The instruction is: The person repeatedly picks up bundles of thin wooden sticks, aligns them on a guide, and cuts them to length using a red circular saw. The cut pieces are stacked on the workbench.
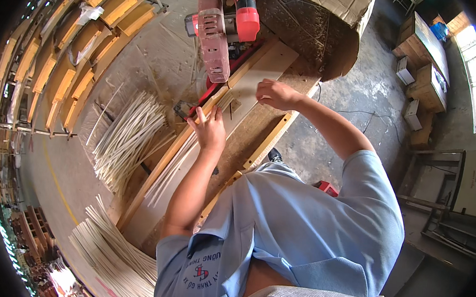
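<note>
Now the left hand (210, 129) lies on the saw bench (265, 67), fingers spread flat and pressing on a bundle of thin pale strips (179, 163) that runs along a wooden fence rail (165, 165) toward the blade. The strips reach from the lower left up to a point just below the saw (218, 31), and the hand rests on their upper end, near the cut line. The right hand (275, 93) hovers over the pale board of the bench, to the right of the saw, with fingers curled together; whether it pinches anything is too small to tell. The saw is a red and grey chop saw with a red handle, its head tilted down over the fence. Behind it stands a torn cardboard box (323, 27). Left of the bench lies a loose pile of cut sticks (128, 135), fanned out, and a second stack (115, 250) lies lower down, near the person's left elbow. Wooden frames (73, 54) are lined up in rows at the far left. The person wears a light blue shirt (298, 230).
</note>
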Motion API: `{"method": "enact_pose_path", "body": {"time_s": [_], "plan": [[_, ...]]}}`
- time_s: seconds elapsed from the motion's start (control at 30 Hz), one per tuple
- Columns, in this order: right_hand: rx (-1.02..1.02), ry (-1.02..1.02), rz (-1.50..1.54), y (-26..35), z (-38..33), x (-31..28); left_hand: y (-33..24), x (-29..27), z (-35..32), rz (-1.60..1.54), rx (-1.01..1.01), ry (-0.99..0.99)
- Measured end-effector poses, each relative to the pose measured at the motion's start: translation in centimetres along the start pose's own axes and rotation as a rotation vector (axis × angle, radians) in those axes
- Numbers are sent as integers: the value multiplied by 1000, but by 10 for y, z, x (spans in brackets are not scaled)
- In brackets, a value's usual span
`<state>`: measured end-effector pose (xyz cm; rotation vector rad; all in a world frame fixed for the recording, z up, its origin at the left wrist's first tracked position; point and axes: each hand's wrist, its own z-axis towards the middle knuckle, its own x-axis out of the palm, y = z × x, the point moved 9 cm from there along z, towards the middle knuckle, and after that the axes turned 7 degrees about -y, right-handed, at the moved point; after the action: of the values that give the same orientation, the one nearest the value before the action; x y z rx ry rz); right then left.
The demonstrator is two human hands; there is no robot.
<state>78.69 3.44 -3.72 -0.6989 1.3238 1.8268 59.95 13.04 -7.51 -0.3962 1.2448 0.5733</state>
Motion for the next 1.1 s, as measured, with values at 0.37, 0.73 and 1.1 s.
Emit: {"method": "enact_pose_path", "body": {"time_s": [0.37,0.73,1.1], "plan": [[-78,-124,2,8,48,46,-3,-7,3,14,3,15],[123,-164,-114,10,53,54,-3,-7,2,1,22,6],[78,-275,-239,23,42,55,-2,-8,4,-11,1,19]]}}
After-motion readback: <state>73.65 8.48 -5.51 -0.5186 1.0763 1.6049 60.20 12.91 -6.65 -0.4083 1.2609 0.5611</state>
